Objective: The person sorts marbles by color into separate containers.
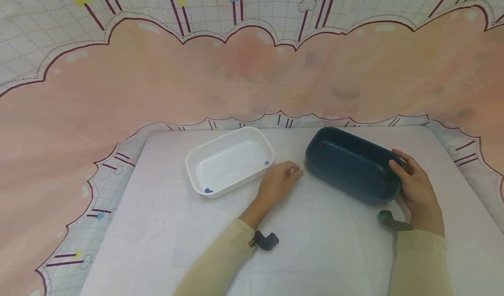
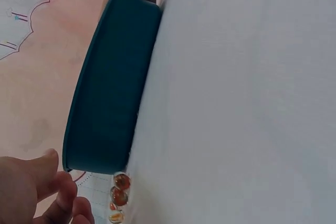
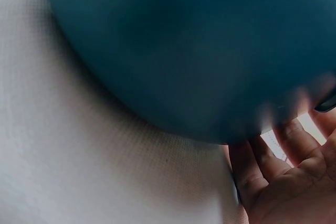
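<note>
A dark teal tray [image 1: 354, 169] sits at the right, two reddish-brown marbles [image 1: 320, 146] at its far left end. My right hand [image 1: 419, 191] grips its right end, thumb over the rim and fingers along the outer wall, as the right wrist view [image 3: 299, 182] also shows. Between the two trays is my left hand [image 1: 278, 180], its fingers loosely bent. In the left wrist view several clear marbles with red and orange inside [image 2: 119, 196] lie by the teal tray's end, just below the left fingertips [image 2: 65, 190] and apart from them.
Left of the teal tray stands a white tray [image 1: 228, 160] with a few blue marbles [image 1: 207, 190] near its front corners. White cloth covers the table [image 1: 315, 243]. A patterned curtain [image 1: 236, 77] hangs behind. Each wrist wears a dark camera mount [image 1: 267, 241].
</note>
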Action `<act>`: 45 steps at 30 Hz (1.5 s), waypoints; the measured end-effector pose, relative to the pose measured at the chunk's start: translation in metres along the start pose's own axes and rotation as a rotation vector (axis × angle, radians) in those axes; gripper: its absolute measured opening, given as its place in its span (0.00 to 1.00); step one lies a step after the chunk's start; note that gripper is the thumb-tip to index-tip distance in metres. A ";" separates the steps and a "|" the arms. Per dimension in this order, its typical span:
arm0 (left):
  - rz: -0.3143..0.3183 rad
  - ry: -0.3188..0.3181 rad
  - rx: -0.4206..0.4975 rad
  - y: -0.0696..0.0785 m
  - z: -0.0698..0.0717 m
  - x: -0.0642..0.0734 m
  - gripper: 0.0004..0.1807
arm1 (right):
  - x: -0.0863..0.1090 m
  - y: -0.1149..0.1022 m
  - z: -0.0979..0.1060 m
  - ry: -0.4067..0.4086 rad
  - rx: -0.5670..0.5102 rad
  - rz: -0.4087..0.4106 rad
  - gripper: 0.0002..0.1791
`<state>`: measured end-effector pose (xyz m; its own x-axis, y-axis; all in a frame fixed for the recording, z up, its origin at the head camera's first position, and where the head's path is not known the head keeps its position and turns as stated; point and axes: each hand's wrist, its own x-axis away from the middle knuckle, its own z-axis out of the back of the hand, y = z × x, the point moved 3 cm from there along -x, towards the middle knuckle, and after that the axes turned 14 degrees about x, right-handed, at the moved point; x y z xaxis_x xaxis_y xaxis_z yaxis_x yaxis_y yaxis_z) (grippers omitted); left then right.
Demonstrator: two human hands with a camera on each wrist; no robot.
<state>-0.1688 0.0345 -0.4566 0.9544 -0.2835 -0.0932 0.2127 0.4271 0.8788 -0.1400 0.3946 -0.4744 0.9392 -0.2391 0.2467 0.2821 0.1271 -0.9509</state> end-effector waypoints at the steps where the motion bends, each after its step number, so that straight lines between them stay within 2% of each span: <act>1: 0.007 0.000 -0.002 -0.001 0.000 0.001 0.13 | 0.000 0.000 0.000 0.004 0.005 -0.001 0.37; 5: 0.018 -0.004 -0.001 -0.006 0.000 0.004 0.13 | 0.000 0.000 0.001 0.024 0.025 -0.008 0.37; 14: 0.080 -0.002 -0.081 -0.015 -0.001 0.004 0.19 | 0.000 -0.001 0.000 0.024 0.019 -0.001 0.37; 22: 0.086 0.002 -0.081 -0.021 0.003 0.003 0.22 | -0.001 -0.001 -0.001 0.011 0.023 -0.011 0.37; 29: 0.124 -0.008 -0.084 -0.024 0.003 0.003 0.21 | -0.001 -0.001 -0.001 -0.007 0.006 -0.017 0.38; 36: 0.100 -0.002 -0.123 -0.026 0.001 0.001 0.19 | -0.001 -0.001 -0.001 -0.001 0.027 -0.019 0.38; 45: 0.095 0.000 -0.130 -0.028 0.000 0.000 0.14 | -0.002 0.000 0.000 -0.015 0.019 -0.028 0.38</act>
<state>-0.1749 0.0222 -0.4810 0.9715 -0.2368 -0.0129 0.1472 0.5595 0.8156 -0.1414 0.3954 -0.4751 0.9337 -0.2284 0.2759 0.3117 0.1386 -0.9400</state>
